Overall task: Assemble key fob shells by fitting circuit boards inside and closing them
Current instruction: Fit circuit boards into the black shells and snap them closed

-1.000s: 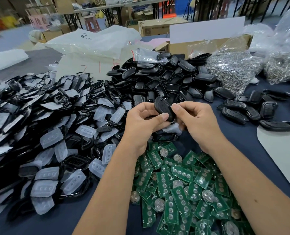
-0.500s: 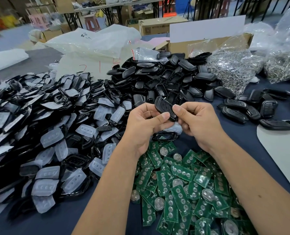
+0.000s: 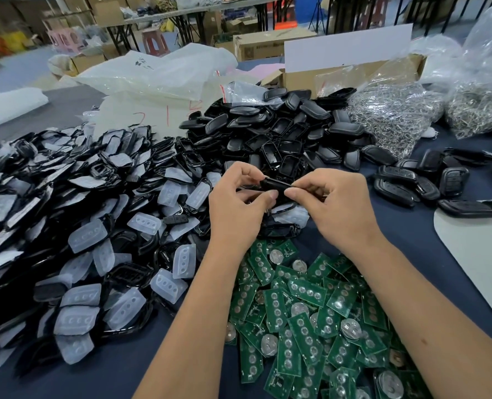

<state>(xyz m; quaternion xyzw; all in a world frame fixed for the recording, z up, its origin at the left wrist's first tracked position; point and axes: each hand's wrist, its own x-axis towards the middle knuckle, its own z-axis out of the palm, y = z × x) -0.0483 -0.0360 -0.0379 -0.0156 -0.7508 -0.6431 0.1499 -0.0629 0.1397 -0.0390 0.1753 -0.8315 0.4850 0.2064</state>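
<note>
Left grip (image 3: 240,204) and right grip (image 3: 332,203) both pinched black key fob shell (image 3: 276,186), above green circuit boards (image 3: 305,312).

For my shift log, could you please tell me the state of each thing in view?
Black plastic key fob shell: pinched between both hands.
Left hand: gripping.
Right hand: gripping.
Green circuit boards: loose pile.
Finished black fobs: closed.
</note>
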